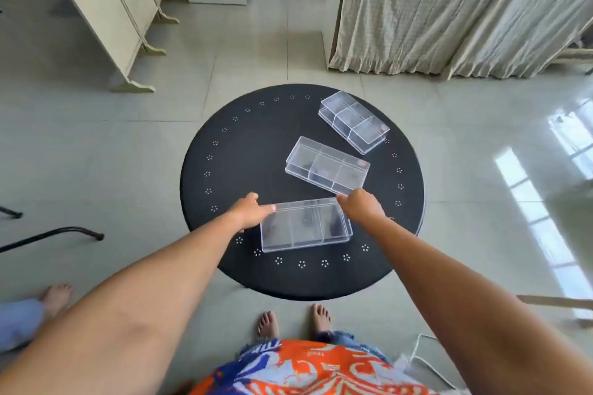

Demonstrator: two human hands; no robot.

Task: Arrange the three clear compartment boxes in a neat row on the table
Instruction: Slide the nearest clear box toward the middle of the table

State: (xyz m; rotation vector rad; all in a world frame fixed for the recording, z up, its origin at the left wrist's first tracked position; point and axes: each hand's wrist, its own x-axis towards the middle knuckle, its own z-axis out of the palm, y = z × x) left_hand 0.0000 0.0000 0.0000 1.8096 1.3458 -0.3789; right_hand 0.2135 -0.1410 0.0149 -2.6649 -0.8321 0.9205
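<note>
Three clear compartment boxes lie on a round black table (244,144). The near box (305,226) lies almost parallel to the table's front edge. My left hand (250,210) grips its far left corner and my right hand (361,204) grips its far right corner. The middle box (327,165) lies tilted just beyond my right hand, its near corner close to my knuckles. The far box (353,120) lies tilted more steeply at the table's back right, apart from the other two.
Pale folding screens (106,9) stand at the back left and cloth-draped furniture (433,9) at the back right. A black chair leg (64,232) is on the left floor. Another person's foot (56,298) shows at lower left. My bare feet stand just before the table.
</note>
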